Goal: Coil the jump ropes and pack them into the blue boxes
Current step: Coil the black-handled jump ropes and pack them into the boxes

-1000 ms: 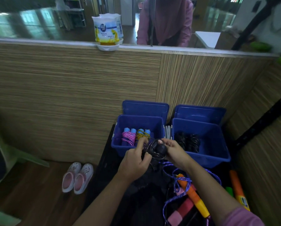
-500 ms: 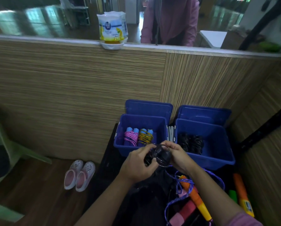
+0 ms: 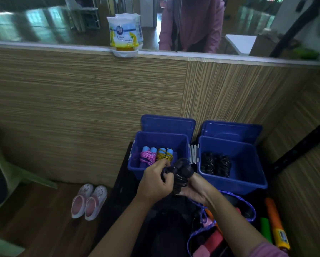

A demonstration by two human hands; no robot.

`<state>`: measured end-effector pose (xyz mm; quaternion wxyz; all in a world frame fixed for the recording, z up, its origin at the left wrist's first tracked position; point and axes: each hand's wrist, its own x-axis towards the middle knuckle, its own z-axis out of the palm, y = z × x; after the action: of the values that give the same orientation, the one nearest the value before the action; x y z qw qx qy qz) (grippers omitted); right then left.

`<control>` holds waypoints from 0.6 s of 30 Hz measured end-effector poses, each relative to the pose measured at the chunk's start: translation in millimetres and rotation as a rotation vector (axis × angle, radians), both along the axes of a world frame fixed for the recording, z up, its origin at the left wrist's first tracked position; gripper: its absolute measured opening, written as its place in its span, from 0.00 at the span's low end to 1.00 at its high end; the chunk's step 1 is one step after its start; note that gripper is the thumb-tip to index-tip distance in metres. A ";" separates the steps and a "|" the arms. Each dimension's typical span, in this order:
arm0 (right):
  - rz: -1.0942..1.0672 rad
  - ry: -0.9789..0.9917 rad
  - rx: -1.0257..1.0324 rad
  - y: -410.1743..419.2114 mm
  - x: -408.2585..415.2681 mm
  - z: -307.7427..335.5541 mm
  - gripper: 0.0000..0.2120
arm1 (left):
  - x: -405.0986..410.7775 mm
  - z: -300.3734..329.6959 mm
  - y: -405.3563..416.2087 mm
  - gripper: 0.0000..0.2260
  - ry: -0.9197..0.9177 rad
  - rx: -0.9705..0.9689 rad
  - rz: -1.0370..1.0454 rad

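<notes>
Winding up a black jump rope (image 3: 179, 173) is what's going on right now, both hands working just in front of the two blue boxes. The left hand (image 3: 155, 184) is closed around the near side of the bundle, fingers curled in on it, and the right hand (image 3: 194, 188) cups it from underneath with the palm turned up, so the loops sit clamped between the two. My guess is that pinching it from both sides keeps the coil from springing open while the last bit gets tucked.

The left box (image 3: 137, 169) at about 11 o'clock from the hands already has a pink rope (image 3: 147, 158) and a yellow rope (image 3: 163, 155) standing side by side, blue handles up. The right box (image 3: 248, 180) at 1 o'clock holds other black coils (image 3: 215, 165), so that looks like where this one is headed, sorted by colour I reckon. Both lids (image 3: 167, 124) are propped against the wood panel behind, out of the way.

Down at 5 o'clock a purple rope (image 3: 248, 203) lies loose with some orange and pink handles, not coiled yet. So roughly halfway, I'd say. Pair of pink clogs (image 3: 89, 201) on the floor at 8 o'clock, nothing to do with it.
</notes>
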<state>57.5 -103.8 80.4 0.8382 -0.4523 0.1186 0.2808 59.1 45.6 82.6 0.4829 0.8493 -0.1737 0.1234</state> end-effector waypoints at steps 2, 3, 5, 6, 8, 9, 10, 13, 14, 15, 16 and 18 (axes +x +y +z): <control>-0.009 0.024 -0.036 0.1 1.9 0.0 0.12 | -0.1 -3.2 -2.9 0.17 -0.008 -0.005 0.028; -0.024 0.038 -0.057 0.5 3.2 -1.2 0.12 | -0.6 -3.8 -4.7 0.18 -0.006 -0.022 0.048; -0.087 0.090 -0.080 2.6 4.3 0.7 0.10 | 1.3 -5.1 -7.7 0.17 0.013 -0.045 0.101; -0.132 0.126 -0.072 2.4 5.7 -2.9 0.10 | 3.7 -6.1 -9.3 0.17 0.033 -0.067 0.128; -0.220 0.177 -0.072 3.9 7.1 -4.5 0.11 | 6.2 -7.2 -14.0 0.16 0.092 -0.130 0.186; -0.250 0.187 -0.081 4.4 9.0 -5.1 0.11 | 6.9 -6.3 -16.0 0.14 0.141 -0.160 0.233; -0.281 0.177 -0.088 5.3 11.2 -4.5 0.11 | 7.9 -3.8 -17.7 0.12 0.195 -0.186 0.289; -0.369 0.130 -0.064 7.0 12.2 -0.9 0.14 | 12.9 -3.0 -22.0 0.11 0.348 -0.219 0.390; -0.386 0.116 -0.035 5.9 10.7 -0.1 0.15 | 14.3 -3.4 -24.0 0.13 0.396 -0.234 0.395; -0.379 0.097 -0.003 5.6 9.2 -0.2 0.16 | 15.4 -3.5 -25.8 0.14 0.439 -0.248 0.393; -0.362 0.058 0.024 6.2 7.3 0.6 0.15 | 16.5 -3.7 -27.2 0.13 0.465 -0.257 0.381; -0.333 -0.046 -0.023 7.5 3.8 -1.3 0.10 | 16.3 -3.0 -31.9 0.09 0.510 -0.288 0.317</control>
<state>61.3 -96.3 79.1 0.8703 -0.4424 0.1757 0.1263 75.4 13.8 79.7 0.6006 0.7924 0.1064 0.0035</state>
